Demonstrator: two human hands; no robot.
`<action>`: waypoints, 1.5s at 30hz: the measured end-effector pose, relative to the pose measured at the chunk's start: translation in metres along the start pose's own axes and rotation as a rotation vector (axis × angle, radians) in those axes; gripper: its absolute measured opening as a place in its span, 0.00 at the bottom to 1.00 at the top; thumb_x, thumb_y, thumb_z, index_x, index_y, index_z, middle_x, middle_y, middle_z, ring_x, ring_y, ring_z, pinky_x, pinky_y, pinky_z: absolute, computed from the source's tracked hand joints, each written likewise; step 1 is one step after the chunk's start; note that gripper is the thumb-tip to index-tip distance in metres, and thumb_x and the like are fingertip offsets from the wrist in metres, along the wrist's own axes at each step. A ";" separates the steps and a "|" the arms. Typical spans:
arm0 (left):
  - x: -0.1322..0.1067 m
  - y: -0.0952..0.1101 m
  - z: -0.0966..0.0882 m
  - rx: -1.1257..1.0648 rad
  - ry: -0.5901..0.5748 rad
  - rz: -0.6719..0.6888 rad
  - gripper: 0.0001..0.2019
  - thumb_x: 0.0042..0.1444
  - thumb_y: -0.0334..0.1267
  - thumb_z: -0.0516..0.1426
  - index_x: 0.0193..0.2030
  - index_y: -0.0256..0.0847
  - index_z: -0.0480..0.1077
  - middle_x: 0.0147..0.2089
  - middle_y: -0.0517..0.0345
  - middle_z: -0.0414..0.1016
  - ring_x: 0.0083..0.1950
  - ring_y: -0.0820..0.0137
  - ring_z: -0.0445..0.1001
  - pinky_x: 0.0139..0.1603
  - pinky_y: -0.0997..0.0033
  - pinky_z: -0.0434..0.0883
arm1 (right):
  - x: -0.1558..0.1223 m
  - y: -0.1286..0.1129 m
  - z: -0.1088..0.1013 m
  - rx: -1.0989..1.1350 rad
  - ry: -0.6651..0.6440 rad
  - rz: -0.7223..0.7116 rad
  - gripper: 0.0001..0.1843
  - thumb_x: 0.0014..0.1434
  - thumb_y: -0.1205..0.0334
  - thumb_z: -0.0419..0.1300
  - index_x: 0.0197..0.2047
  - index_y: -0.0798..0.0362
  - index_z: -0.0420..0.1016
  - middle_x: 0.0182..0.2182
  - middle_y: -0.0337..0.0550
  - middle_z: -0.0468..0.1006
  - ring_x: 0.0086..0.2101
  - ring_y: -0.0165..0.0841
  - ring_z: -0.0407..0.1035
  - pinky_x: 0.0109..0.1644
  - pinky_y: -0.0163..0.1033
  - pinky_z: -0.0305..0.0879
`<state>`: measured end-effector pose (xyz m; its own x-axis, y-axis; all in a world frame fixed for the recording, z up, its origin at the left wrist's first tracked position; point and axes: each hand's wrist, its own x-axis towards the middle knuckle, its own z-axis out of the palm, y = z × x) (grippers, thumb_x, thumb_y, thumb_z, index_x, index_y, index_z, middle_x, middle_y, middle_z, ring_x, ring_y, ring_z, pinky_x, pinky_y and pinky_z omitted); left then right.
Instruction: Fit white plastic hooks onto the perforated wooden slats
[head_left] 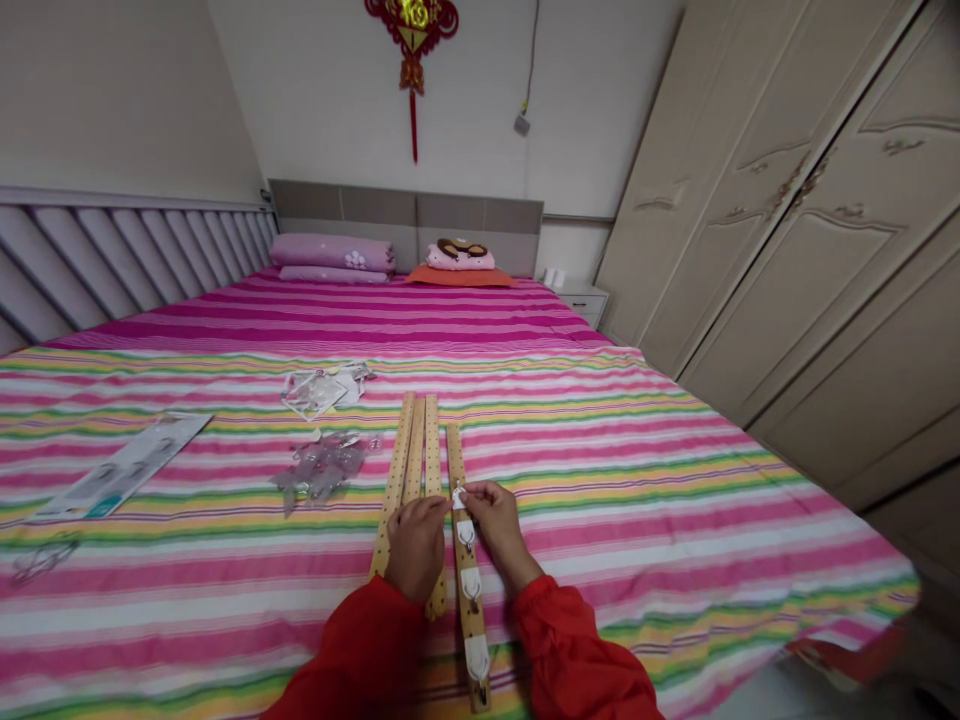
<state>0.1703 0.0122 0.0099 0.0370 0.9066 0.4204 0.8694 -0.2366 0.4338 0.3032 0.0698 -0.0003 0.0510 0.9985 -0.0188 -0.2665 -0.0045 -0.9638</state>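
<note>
Several perforated wooden strips (414,452) lie side by side on a striped bedspread (615,470). The rightmost strip (454,450) carries three white hooks (470,583) along its near half. My left hand (415,545) and my right hand (496,520), both in red sleeves, meet over this strip. Their fingertips pinch a small white hook (458,497) against the wood, just beyond the mounted hooks. Both hands are closed in a pinch.
A heap of clear plastic hooks (321,468) lies left of the strips, with an opened clear bag (319,390) beyond it. A flat packaging card (124,467) rests at far left. Pillows (334,255) sit at the headboard. Wardrobe doors (810,220) line the right side.
</note>
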 end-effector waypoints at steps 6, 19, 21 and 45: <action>-0.003 0.002 0.001 0.051 0.009 0.050 0.24 0.55 0.25 0.50 0.54 0.51 0.72 0.51 0.55 0.77 0.55 0.63 0.69 0.55 0.55 0.58 | -0.002 0.000 0.000 0.010 0.003 -0.008 0.10 0.38 0.59 0.70 0.26 0.54 0.79 0.21 0.39 0.78 0.24 0.31 0.69 0.31 0.37 0.65; 0.022 0.000 -0.015 -0.359 0.079 0.041 0.19 0.59 0.37 0.50 0.56 0.40 0.69 0.56 0.48 0.72 0.58 0.64 0.69 0.60 0.60 0.67 | -0.004 -0.034 -0.001 -0.029 -0.163 -0.029 0.12 0.38 0.66 0.66 0.31 0.54 0.79 0.19 0.33 0.72 0.21 0.27 0.64 0.27 0.34 0.61; 0.029 0.004 -0.019 -0.416 0.042 0.069 0.18 0.58 0.36 0.52 0.53 0.41 0.71 0.54 0.49 0.73 0.57 0.64 0.70 0.59 0.60 0.68 | -0.005 -0.045 0.000 -0.047 -0.238 -0.049 0.19 0.37 0.69 0.65 0.37 0.53 0.78 0.20 0.31 0.71 0.21 0.26 0.63 0.26 0.33 0.59; 0.021 0.030 -0.004 -1.083 0.077 -0.592 0.18 0.42 0.47 0.63 0.37 0.36 0.72 0.36 0.51 0.80 0.38 0.67 0.78 0.44 0.64 0.74 | -0.008 -0.030 0.002 0.232 -0.038 0.143 0.15 0.38 0.57 0.72 0.30 0.55 0.80 0.22 0.43 0.80 0.23 0.31 0.72 0.28 0.35 0.68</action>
<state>0.1951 0.0231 0.0347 -0.2841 0.9581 -0.0355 -0.1148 0.0028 0.9934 0.3083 0.0617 0.0290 -0.0378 0.9899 -0.1365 -0.4821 -0.1377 -0.8652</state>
